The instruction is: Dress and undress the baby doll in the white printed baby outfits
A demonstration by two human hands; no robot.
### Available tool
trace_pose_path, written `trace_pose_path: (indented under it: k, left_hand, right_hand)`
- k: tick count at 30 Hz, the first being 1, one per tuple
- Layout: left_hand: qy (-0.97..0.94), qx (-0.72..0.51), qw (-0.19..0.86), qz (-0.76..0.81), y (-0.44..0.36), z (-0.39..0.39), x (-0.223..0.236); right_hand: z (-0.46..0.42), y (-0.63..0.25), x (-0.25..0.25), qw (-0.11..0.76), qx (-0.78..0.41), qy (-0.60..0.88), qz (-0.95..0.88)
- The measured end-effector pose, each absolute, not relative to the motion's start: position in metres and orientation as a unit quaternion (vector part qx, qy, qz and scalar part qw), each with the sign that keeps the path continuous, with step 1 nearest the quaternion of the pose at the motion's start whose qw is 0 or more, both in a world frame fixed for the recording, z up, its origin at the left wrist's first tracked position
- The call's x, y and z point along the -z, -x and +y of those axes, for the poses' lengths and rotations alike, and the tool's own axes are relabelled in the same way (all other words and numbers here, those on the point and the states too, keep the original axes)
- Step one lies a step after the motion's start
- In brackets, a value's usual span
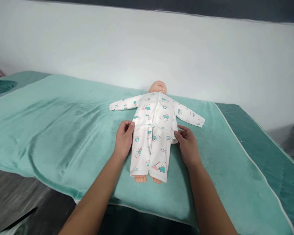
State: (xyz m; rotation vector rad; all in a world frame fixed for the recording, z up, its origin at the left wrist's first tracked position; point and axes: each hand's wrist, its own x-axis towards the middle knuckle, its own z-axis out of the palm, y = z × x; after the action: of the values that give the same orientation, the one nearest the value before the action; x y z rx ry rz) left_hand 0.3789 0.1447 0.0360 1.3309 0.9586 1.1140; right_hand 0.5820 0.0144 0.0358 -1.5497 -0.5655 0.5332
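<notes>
A baby doll (pixel 157 87) lies on its back, its head toward the wall and its feet toward me. It wears a white printed jacket (pixel 159 109) and matching trousers (pixel 140 153); both sleeves stretch out sideways, and no doll hands show at the cuffs. Bare toes (pixel 140 178) stick out below the trouser legs. My left hand (pixel 124 137) pinches the jacket's lower edge on the left side. On the right side, my right hand (pixel 187 143) grips the jacket's bottom corner between thumb and fingers. A button holds the jacket front near the chest.
A light green plush cover (pixel 63 130) with some wrinkles spreads under the doll, over a darker green cover (pixel 235 120) at the right. Behind stands a white wall (pixel 147 45). Grey floor (pixel 12 192) shows at the lower left, beyond the cover's front edge.
</notes>
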Motion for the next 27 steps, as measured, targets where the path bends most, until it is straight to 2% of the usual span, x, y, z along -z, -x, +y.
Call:
trace_pose_path:
  k: [11, 16, 20, 25, 27]
  left_hand:
    - [-0.57, -0.495, 0.51, 0.411, -0.378, 0.144, -0.033]
    - [-0.667, -0.525, 0.387, 0.36, -0.377, 0.138, -0.036]
    - [-0.788, -0.492, 0.279, 0.243, -0.377, 0.136, -0.038]
    - [-0.835, -0.446, 0.263, 0.187, -0.378, 0.138, -0.037]
    - [-0.834, -0.447, 0.262, 0.189, -0.377, 0.138, -0.037]
  right_hand:
    - [0.002, -0.565, -0.041, 0.621, -0.103, 0.71, -0.316]
    - [-0.002, -0.559, -0.042, 0.542, 0.061, 0.685, -0.482]
    - [-0.004, -0.555, -0.042, 0.501, 0.091, 0.661, -0.551]
    - [0.006, -0.552, -0.047, 0.499, 0.133, 0.647, -0.56]
    - [0.017, -0.551, -0.055, 0.462, 0.159, 0.651, -0.581]
